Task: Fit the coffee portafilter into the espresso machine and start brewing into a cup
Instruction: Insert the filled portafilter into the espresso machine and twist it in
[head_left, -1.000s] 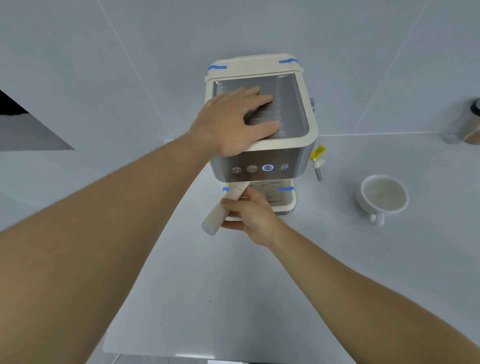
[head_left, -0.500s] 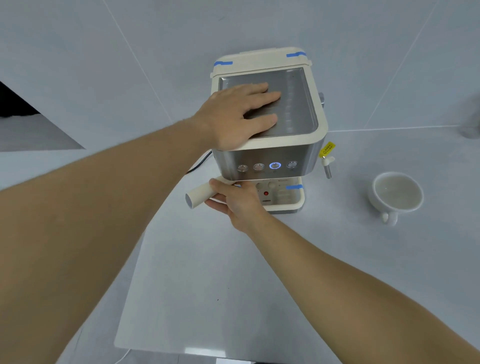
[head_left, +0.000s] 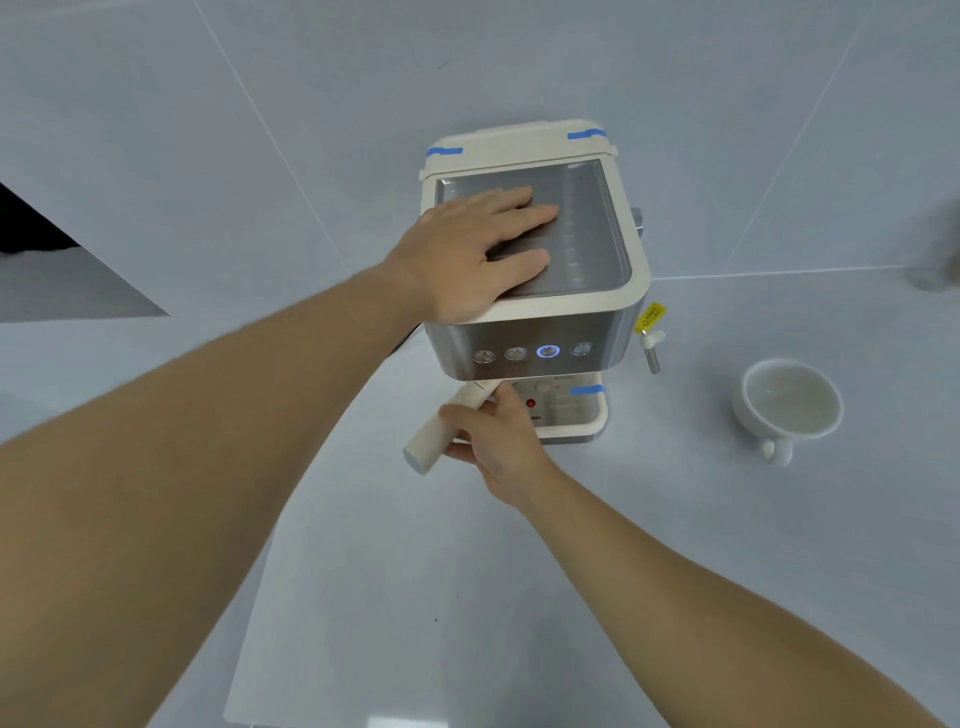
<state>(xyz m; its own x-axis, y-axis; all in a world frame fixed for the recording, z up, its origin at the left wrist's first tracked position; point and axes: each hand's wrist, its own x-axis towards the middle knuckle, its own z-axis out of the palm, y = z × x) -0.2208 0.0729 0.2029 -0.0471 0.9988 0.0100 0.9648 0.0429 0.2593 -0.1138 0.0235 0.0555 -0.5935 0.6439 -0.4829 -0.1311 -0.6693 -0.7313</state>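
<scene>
Cream portafilter handle (head_left: 448, 430), head hidden under espresso machine (head_left: 535, 322)

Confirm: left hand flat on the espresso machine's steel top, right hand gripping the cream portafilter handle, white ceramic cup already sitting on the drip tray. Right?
Not quite. The white ceramic cup is not on the drip tray; the head view shows it on the counter, right of the espresso machine. The rest holds: left hand flat on top, right hand on the cream portafilter handle.

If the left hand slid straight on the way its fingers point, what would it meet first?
Probably the raised cream rim on the far right side of the espresso machine; the left hand lies flat on the metal top tray.
</scene>
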